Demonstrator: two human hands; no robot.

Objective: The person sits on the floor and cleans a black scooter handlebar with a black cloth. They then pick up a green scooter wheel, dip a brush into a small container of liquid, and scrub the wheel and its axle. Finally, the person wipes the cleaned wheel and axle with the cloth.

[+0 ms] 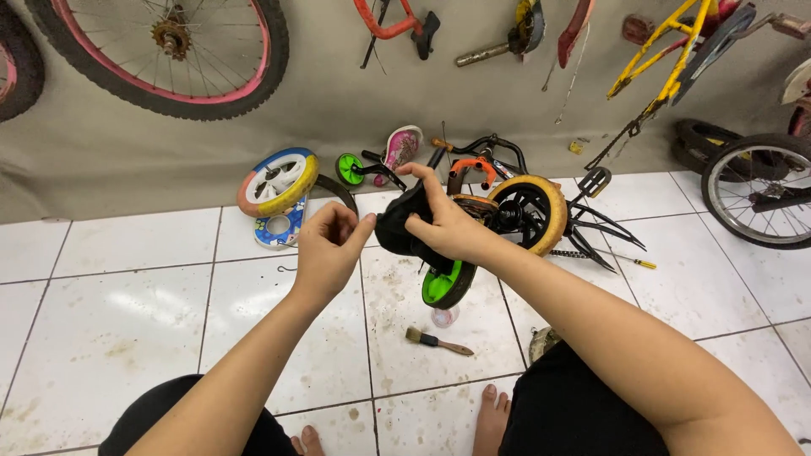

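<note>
Black saddle [404, 226]: held up between both hands, above the white tiled floor [110, 312].
Right hand [446, 221]: wrapped over the saddle's top and side, fingers curled tight on it.
Left hand [329, 247]: just left of the saddle, fingertips pinched together at its edge.
Beyond right hand: small bicycle's yellow-rimmed wheel [534, 211], green training wheel [448, 284] just below.
Below right hand: paintbrush [438, 341] on the tiles.
Beyond left hand: blue and yellow plastic wheel [277, 181].

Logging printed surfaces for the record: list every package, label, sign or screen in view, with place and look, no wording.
No packages, signs or screens show.
Printed wheel disc: flat on the tile floor by the wall, beyond the left hand; round, blue and white with small pictures.
</note>
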